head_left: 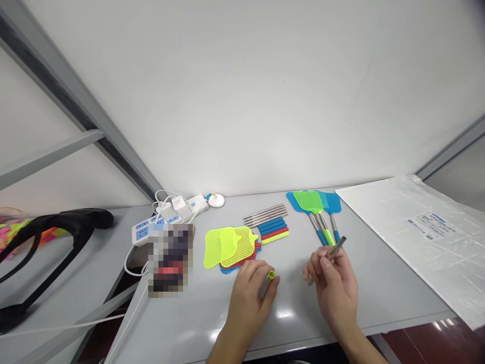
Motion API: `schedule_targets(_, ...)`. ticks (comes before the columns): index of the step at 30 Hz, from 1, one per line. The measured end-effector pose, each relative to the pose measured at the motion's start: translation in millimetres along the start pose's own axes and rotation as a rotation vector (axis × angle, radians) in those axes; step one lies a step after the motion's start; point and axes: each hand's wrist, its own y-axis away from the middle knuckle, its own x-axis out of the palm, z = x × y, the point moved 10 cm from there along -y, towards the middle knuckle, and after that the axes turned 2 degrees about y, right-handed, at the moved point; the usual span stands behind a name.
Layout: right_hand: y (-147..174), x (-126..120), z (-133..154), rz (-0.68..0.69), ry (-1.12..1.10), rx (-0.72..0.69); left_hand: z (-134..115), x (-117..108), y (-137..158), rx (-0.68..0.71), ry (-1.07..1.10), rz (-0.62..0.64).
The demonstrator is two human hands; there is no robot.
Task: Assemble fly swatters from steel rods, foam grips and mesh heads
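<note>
My left hand (250, 290) pinches a short yellow-green tube, a fly swatter grip sleeve (271, 276), whose open end faces up. In my right hand (337, 283) is a metal rod (336, 248), slanting up to the right between thumb and fingers. The two pieces are apart. Beyond my left hand lie loose yellow swatter heads (223, 245), with red and blue ones partly under them. Several metal rods (265, 215) lie in a row, and blue, red and yellow grip sleeves (273, 231) lie just in front of them. Whole fly swatters (320, 215) are piled beyond my right hand.
A white wrapped package (417, 232) covers the right of the grey table (303, 331). At the back left sit a power strip (142, 232) with plugs and cables, and a round white object (216, 200). A blurred dark item (170, 260) lies near the left edge.
</note>
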Motion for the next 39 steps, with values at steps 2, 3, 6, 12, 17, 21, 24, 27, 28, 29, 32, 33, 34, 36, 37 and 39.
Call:
schedule_targets(2, -7, 23, 10, 0.060, -0.141, 0.087, -1, 3, 0, 0.021, 0.008, 0.018)
schedule_targets(3, -10, 35, 16, 0.094, -0.195, 0.107, -2, 5, 1, 0.026, 0.010, 0.026)
schedule_targets(6, -13, 68, 31, 0.191, -0.275, 0.132, -1, 8, 0, 0.015, 0.016, 0.066)
schedule_targets(12, -4, 100, 23, 0.284, -0.273, 0.112, -1, 12, 0, -0.027, 0.027, 0.128)
schedule_targets(17, 3, 103, 21, 0.336, -0.205, 0.043, 2, 13, 1, -0.057, 0.046, 0.112)
schedule_targets(21, 7, 103, 22, 0.384, -0.125, 0.011, 2, 13, 1, -0.063, 0.058, 0.101)
schedule_targets(24, 13, 107, 22, 0.465, -0.016, -0.029, 2, 12, 1, -0.052, 0.087, 0.093)
schedule_targets(27, 20, 114, 23, 0.548, 0.084, -0.070, 2, 9, 3, -0.035, 0.128, 0.054)
schedule_targets(28, 22, 116, 23, 0.566, 0.112, -0.080, 2, 9, 3, -0.032, 0.135, 0.041)
schedule_targets(29, 23, 117, 24, 0.575, 0.142, -0.090, 3, 8, 4, -0.031, 0.138, 0.031)
schedule_targets(32, 21, 116, 26, 0.568, 0.247, -0.095, 2, 7, 4, -0.025, 0.123, 0.026)
schedule_targets(33, 19, 115, 26, 0.566, 0.274, -0.081, 1, 7, 4, -0.021, 0.114, 0.028)
schedule_targets(34, 18, 114, 26, 0.566, 0.293, -0.059, 0, 7, 3, -0.020, 0.106, 0.032)
schedule_targets(36, 15, 112, 27, 0.573, 0.302, -0.005, -1, 8, 2, -0.026, 0.098, 0.053)
schedule_targets(37, 14, 111, 28, 0.582, 0.297, 0.018, -1, 9, 2, -0.033, 0.096, 0.065)
schedule_targets(39, 14, 111, 31, 0.600, 0.290, 0.050, 0, 12, 2, -0.041, 0.093, 0.086)
